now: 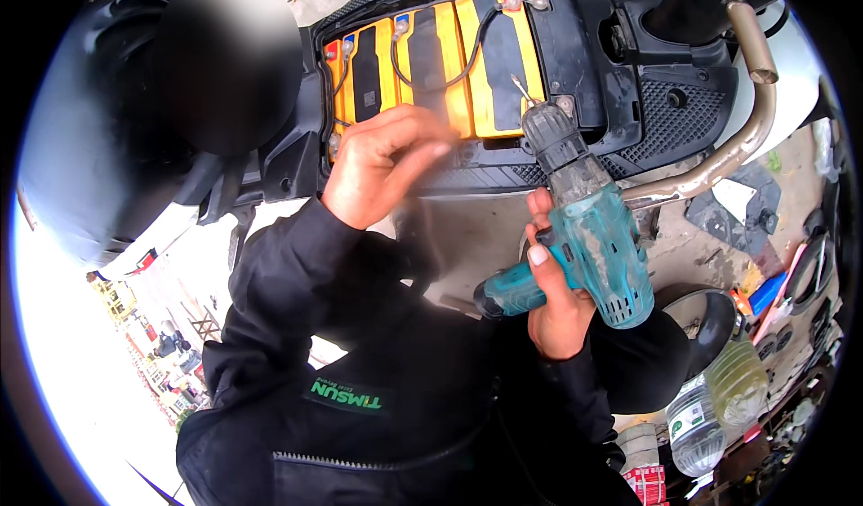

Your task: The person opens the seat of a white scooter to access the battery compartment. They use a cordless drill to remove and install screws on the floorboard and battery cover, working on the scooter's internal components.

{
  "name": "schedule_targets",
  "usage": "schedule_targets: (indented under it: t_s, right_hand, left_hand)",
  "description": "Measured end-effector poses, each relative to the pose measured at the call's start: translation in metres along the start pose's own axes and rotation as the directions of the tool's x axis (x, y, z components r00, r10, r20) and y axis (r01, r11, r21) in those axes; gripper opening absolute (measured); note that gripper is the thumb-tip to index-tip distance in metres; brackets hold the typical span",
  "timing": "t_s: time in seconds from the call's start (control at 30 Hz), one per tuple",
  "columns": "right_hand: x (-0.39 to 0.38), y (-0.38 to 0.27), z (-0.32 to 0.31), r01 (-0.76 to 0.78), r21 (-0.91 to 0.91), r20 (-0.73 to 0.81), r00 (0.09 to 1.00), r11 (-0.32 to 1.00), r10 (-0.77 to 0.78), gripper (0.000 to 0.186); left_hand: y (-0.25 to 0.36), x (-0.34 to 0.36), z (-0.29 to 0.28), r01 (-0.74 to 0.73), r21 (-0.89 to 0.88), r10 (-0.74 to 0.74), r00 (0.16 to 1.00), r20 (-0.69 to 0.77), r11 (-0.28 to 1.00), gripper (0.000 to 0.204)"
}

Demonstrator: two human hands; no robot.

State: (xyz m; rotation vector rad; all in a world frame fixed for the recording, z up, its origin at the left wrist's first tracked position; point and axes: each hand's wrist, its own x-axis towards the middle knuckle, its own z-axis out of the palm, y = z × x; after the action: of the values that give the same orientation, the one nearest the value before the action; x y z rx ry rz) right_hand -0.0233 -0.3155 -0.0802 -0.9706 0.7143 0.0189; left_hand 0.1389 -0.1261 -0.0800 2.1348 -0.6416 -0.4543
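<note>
Up at twelve o'clock, the scooter's black floorboard (pixel 679 119) lies open, three yellow-and-black batteries (pixel 422 43) side by side within! At three o'clock comes the teal cordless drill (pixel 604 245), the right hand (pixel 559 313) wrapped round its grip. Eleven o'clock, the left hand (pixel 382 160) bends its fingers over the batteries; whether they pinch anything, one can't tell. The slim bit (pixel 520 87) points toward eleven. It looks like fastening work at the terminals, and the next move would call for squaring that bit to a screw.
</note>
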Motion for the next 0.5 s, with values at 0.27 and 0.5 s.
schedule_targets:
  t_s: [0.27,0.5]
  right_hand:
    - [0.001,0.002,-0.004,0.022,-0.024,0.021,1.000,0.999,-0.022,0.056]
    - [0.001,0.010,-0.008,0.076,-0.013,0.017,0.997,0.997,-0.076,0.044]
  left_hand:
    - [-0.018,0.003,0.006,-0.118,0.070,0.112,0.990,0.089,0.990,0.013]
    - [-0.014,0.003,0.011,-0.155,0.083,0.149,0.986,0.075,0.984,0.013]
